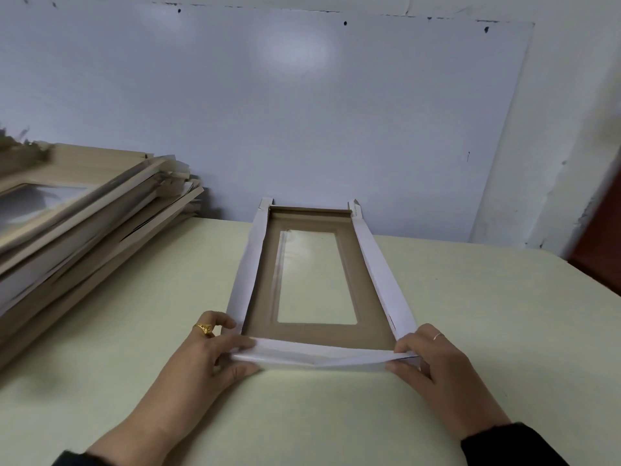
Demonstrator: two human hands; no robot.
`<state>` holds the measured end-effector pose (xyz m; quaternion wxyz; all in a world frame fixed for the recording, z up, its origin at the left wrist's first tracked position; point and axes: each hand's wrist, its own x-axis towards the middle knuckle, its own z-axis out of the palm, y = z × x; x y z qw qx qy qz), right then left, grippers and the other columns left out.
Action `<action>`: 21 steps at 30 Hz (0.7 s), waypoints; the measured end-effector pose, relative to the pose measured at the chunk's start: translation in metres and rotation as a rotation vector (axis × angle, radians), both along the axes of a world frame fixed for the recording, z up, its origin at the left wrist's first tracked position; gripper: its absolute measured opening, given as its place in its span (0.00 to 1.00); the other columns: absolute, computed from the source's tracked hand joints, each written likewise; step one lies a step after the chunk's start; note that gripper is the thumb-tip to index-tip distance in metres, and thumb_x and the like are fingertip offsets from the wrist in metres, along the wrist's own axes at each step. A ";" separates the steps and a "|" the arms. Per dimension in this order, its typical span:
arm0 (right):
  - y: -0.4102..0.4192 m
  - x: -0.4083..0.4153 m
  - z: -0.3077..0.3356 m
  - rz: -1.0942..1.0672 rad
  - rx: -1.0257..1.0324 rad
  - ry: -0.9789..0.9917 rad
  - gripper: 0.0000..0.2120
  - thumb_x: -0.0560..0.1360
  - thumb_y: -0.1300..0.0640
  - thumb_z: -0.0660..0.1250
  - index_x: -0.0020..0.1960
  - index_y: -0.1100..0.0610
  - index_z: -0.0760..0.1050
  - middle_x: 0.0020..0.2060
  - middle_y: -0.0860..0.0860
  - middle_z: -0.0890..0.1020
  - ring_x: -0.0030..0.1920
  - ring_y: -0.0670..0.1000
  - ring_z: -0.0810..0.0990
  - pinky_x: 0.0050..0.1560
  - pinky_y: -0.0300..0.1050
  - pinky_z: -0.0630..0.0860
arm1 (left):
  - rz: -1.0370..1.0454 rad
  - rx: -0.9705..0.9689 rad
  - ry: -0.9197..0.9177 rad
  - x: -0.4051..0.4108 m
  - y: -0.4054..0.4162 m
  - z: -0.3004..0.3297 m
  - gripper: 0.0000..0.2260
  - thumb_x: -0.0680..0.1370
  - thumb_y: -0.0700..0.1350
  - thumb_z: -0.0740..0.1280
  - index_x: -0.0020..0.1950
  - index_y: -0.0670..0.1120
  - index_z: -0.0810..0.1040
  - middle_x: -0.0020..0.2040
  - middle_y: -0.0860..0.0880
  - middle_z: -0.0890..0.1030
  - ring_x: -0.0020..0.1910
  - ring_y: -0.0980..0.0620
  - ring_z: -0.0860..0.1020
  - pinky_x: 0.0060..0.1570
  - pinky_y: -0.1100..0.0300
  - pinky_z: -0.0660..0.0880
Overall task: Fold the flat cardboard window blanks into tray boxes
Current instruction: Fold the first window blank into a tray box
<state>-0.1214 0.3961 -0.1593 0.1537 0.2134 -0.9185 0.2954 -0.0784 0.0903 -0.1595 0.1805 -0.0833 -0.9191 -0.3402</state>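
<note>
Both hands pinch the box's (316,280) near flap: left hand (215,351), right hand (426,358). It lies on the table (470,314).

A pale yellow-green table (470,314) is seen, set against a light blue wall. At its middle, one cardboard window blank (258,294) is laid lengthwise, brown face up, with its white side flaps raised along both long edges and the tabletop visible through its window. Its near end flap is lifted off the surface. To the left, a slanting stack of blanks (84,223) is rested on the table, spread unevenly toward the wall, its far part blurred.
</note>
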 end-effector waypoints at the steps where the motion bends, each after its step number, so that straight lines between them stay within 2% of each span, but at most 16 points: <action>1: 0.000 0.000 0.001 -0.012 0.059 -0.003 0.09 0.71 0.53 0.72 0.36 0.51 0.73 0.39 0.44 0.71 0.34 0.46 0.72 0.37 0.32 0.67 | -0.009 -0.010 -0.004 0.001 0.000 0.001 0.07 0.70 0.47 0.73 0.44 0.59 0.79 0.51 0.59 0.68 0.42 0.59 0.73 0.40 0.71 0.69; 3: -0.002 -0.002 0.002 -0.045 0.221 0.158 0.15 0.72 0.47 0.68 0.32 0.55 0.74 0.37 0.45 0.72 0.33 0.47 0.72 0.34 0.40 0.67 | -0.036 -0.025 -0.015 0.002 0.002 0.004 0.07 0.71 0.50 0.71 0.37 0.62 0.77 0.48 0.58 0.69 0.42 0.57 0.73 0.39 0.70 0.69; 5: -0.007 -0.002 0.006 -0.082 0.346 0.360 0.21 0.73 0.42 0.59 0.28 0.54 0.73 0.32 0.47 0.74 0.34 0.48 0.69 0.37 0.41 0.63 | -0.019 -0.044 -0.045 0.002 0.003 0.007 0.09 0.71 0.58 0.68 0.32 0.61 0.75 0.46 0.56 0.70 0.39 0.56 0.73 0.37 0.69 0.67; 7: -0.011 -0.001 0.008 -0.090 0.360 0.448 0.29 0.77 0.39 0.50 0.26 0.54 0.72 0.30 0.47 0.74 0.33 0.50 0.70 0.40 0.41 0.58 | 0.050 -0.209 0.000 0.003 0.008 0.009 0.23 0.70 0.71 0.57 0.30 0.55 0.77 0.43 0.55 0.71 0.37 0.56 0.70 0.38 0.65 0.62; 9: -0.013 0.000 0.008 -0.081 0.377 0.470 0.33 0.79 0.41 0.44 0.25 0.55 0.71 0.28 0.47 0.74 0.31 0.51 0.73 0.41 0.41 0.60 | 0.134 -0.433 0.147 0.001 0.016 0.011 0.33 0.72 0.71 0.46 0.28 0.51 0.79 0.41 0.55 0.74 0.41 0.54 0.68 0.43 0.60 0.59; 11: -0.018 -0.001 0.005 -0.047 0.373 0.539 0.33 0.80 0.43 0.42 0.25 0.54 0.70 0.26 0.47 0.73 0.32 0.49 0.71 0.41 0.41 0.62 | 0.112 -0.480 0.196 0.001 0.029 0.017 0.30 0.74 0.67 0.48 0.28 0.50 0.79 0.38 0.54 0.75 0.43 0.54 0.67 0.47 0.58 0.61; 14: -0.029 0.000 0.001 0.044 0.373 0.495 0.32 0.81 0.44 0.42 0.26 0.53 0.70 0.23 0.45 0.72 0.29 0.47 0.70 0.38 0.39 0.63 | -0.050 -0.467 0.193 -0.003 0.051 0.012 0.18 0.74 0.59 0.59 0.31 0.51 0.78 0.34 0.55 0.74 0.37 0.56 0.73 0.41 0.62 0.64; 16: -0.032 0.002 0.000 0.085 0.352 0.370 0.30 0.80 0.43 0.44 0.28 0.53 0.71 0.24 0.44 0.72 0.28 0.46 0.70 0.36 0.38 0.62 | -0.127 -0.493 0.164 -0.003 0.063 0.010 0.09 0.73 0.55 0.65 0.36 0.53 0.79 0.34 0.57 0.75 0.36 0.57 0.76 0.35 0.66 0.67; 17: -0.031 0.001 0.002 0.124 0.280 0.263 0.28 0.80 0.42 0.47 0.31 0.54 0.73 0.27 0.44 0.73 0.30 0.44 0.70 0.37 0.37 0.63 | -0.128 -0.474 0.126 -0.003 0.068 0.014 0.08 0.75 0.54 0.64 0.41 0.53 0.79 0.37 0.56 0.75 0.39 0.57 0.77 0.36 0.66 0.67; 19: -0.024 -0.003 0.005 0.191 0.072 0.039 0.21 0.80 0.44 0.51 0.45 0.53 0.79 0.40 0.41 0.77 0.41 0.42 0.72 0.46 0.37 0.66 | -0.071 -0.449 0.124 -0.005 0.067 0.011 0.11 0.80 0.54 0.58 0.49 0.52 0.78 0.44 0.54 0.75 0.48 0.55 0.74 0.42 0.65 0.66; 20: -0.020 -0.005 0.006 0.211 0.032 -0.010 0.20 0.79 0.44 0.51 0.53 0.51 0.78 0.48 0.37 0.77 0.48 0.41 0.72 0.52 0.36 0.66 | -0.061 -0.451 0.111 -0.006 0.067 0.011 0.11 0.79 0.54 0.59 0.49 0.52 0.79 0.43 0.54 0.76 0.47 0.54 0.74 0.41 0.64 0.66; 21: -0.017 -0.007 0.006 0.224 0.074 -0.003 0.21 0.78 0.42 0.50 0.58 0.48 0.77 0.53 0.33 0.74 0.53 0.41 0.71 0.56 0.35 0.65 | -0.059 -0.509 0.102 -0.007 0.066 0.011 0.09 0.77 0.54 0.64 0.44 0.52 0.80 0.38 0.55 0.76 0.42 0.56 0.76 0.37 0.65 0.66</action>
